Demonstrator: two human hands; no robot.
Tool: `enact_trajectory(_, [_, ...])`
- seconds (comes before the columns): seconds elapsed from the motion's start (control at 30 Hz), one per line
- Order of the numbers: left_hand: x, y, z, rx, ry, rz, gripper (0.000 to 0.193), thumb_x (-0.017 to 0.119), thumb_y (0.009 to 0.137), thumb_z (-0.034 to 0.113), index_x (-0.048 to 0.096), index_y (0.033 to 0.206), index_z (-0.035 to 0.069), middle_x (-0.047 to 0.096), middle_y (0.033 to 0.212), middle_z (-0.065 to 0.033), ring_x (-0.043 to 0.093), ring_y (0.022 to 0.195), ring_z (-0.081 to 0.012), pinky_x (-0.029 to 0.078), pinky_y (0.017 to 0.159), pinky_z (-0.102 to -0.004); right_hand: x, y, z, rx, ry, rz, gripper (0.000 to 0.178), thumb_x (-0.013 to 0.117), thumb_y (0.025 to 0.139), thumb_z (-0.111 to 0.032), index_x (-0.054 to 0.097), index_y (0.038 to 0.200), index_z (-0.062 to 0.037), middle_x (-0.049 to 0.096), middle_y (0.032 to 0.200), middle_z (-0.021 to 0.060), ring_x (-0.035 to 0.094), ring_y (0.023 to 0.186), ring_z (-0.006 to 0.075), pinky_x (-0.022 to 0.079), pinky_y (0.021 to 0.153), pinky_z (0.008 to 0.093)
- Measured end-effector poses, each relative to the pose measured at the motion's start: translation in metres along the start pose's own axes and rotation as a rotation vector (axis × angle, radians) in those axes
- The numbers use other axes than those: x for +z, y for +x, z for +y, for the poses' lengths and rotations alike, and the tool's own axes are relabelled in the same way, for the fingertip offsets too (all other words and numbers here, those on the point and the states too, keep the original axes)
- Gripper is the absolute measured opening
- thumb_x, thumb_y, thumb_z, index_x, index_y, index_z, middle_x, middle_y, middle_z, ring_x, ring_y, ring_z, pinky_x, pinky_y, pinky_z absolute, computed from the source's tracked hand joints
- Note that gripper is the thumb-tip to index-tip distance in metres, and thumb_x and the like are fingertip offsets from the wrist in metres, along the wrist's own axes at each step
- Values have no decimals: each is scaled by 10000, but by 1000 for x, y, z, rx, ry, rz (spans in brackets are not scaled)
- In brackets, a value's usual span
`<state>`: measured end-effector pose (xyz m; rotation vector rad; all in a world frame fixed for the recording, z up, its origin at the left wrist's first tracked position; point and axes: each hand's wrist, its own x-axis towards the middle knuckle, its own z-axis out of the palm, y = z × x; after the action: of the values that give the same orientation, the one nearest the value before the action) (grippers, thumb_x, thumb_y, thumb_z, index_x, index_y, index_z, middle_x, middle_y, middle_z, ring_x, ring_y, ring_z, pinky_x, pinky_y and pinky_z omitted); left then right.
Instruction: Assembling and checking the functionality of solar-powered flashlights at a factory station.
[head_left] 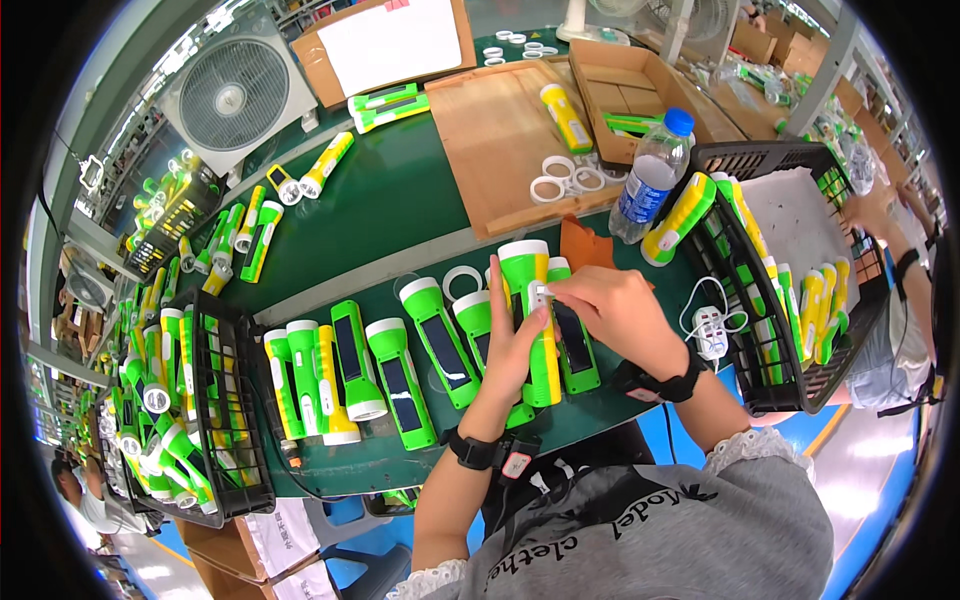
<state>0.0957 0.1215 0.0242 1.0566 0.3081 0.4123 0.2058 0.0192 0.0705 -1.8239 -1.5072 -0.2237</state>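
Left hand [510,345] gripping green-yellow flashlight [532,300] upright over green table [400,200] | right hand [610,310] pinching its white switch | more flashlights in row beside | black crates [235,420] either side | wooden board [490,130], water bottle [650,175], fan [235,95] behind

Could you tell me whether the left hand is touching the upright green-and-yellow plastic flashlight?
Touching: the head view shows the left hand wrapped against the green-and-yellow plastic flashlight.
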Motion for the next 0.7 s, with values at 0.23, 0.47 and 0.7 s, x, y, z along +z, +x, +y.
enact_trajectory(0.23, [-2, 1, -17, 24, 79, 21, 520, 379, 930, 244, 168, 1372, 69, 526, 995, -78, 539, 704, -129, 464, 614, -244, -17, 7, -4, -66, -236, -228, 164, 581, 663, -33, 601, 822, -68, 541, 666, 64, 575, 604, 252, 454, 509, 344])
enact_trajectory(0.47, [1, 3, -15, 86, 132, 67, 476, 329, 943, 201, 160, 1369, 71, 541, 918, -80, 561, 686, -144, 471, 601, -265, -15, 4, 1, -201, -229, -204, 157, 565, 685, -70, 556, 841, -56, 575, 764, 61, 602, 635, 226, 485, 523, 325])
enact_trajectory(0.7, [8, -1, -5, 27, 103, -7, 599, 420, 903, 217, 85, 1386, 101, 531, 914, -99, 566, 625, -164, 496, 562, -281, -8, -8, 12, -176, -76, -82, 204, 575, 686, -60, 573, 889, -54, 611, 816, 58, 616, 675, 226, 496, 546, 303])
